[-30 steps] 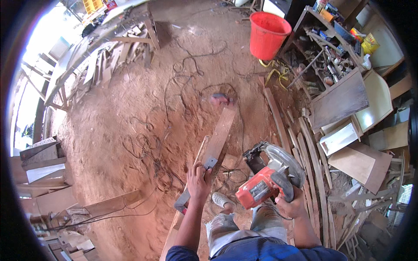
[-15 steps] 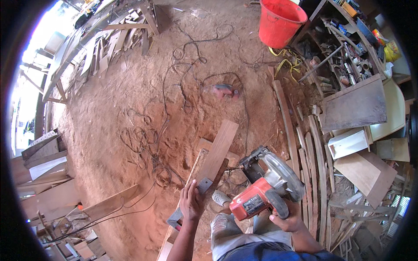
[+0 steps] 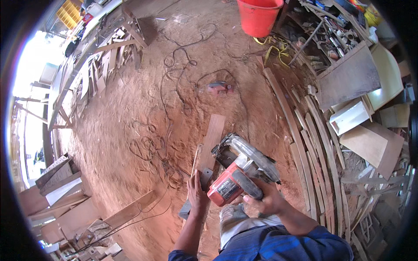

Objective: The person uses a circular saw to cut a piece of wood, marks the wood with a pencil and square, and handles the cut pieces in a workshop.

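My right hand [image 3: 267,198] grips the rear handle of a red and grey circular saw [image 3: 226,182]. The saw is held above my lap, its guard and base plate toward the far side. My left hand [image 3: 198,195] is closed around a flat grey metal piece with a hole [image 3: 207,175], by the near end of a narrow wooden board [image 3: 212,139]. That board points away from me over a thicker timber [image 3: 197,158], which the hand and saw partly hide. Another grey part [image 3: 185,209] shows beside my left wrist; whether the two grey parts join is hidden.
Loose black cord [image 3: 167,148] lies tangled on the dirt floor, near a red power tool [image 3: 220,87]. Long wood strips [image 3: 311,161] lie at right, below a tool-filled cabinet [image 3: 348,78]. A red bucket [image 3: 260,19] stands far off. Scrap wood [image 3: 56,191] is piled at left.
The saw and my right hand have moved left, closer to my left hand and the board. My view has shifted, so the surroundings sit differently.
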Tool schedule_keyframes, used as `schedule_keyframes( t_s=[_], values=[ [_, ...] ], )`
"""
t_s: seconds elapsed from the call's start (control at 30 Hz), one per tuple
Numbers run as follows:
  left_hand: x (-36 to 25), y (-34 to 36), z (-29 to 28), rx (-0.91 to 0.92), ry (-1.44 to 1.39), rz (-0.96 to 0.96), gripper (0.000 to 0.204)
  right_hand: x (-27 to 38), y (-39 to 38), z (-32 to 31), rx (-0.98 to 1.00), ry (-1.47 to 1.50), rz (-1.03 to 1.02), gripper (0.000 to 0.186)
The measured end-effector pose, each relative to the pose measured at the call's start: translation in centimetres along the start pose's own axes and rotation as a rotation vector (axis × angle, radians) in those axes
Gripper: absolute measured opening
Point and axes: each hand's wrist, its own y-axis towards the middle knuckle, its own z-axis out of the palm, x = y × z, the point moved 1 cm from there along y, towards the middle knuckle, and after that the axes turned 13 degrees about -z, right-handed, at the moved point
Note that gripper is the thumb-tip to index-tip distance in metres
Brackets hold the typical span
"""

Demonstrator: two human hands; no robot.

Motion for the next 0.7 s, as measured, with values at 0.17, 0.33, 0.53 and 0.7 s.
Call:
schedule_keyframes(
  t_s=[0.17,0.33,0.53,0.7],
  values=[
    [0.4,-0.3,0.6,0.008,-0.025,0.004,0.094,-0.1,0.3,1.3,-0.105,-0.079,-0.079,0.068],
    [-0.1,0.4,-0.9,0.034,-0.043,0.036,0.082,0.6,3.5,3.3,-0.131,-0.157,-0.111,0.078],
    [3.1,-2.9,-1.5,-0.095,-0.131,-0.228,0.041,-0.4,3.7,6.3,-0.02,-0.161,-0.152,0.082],
    [5.3,-2.9,-0.7,-0.08,-0.05,-0.148,0.035,-2.0,4.3,8.7,-0.085,-0.154,-0.175,0.076]
  ],
)
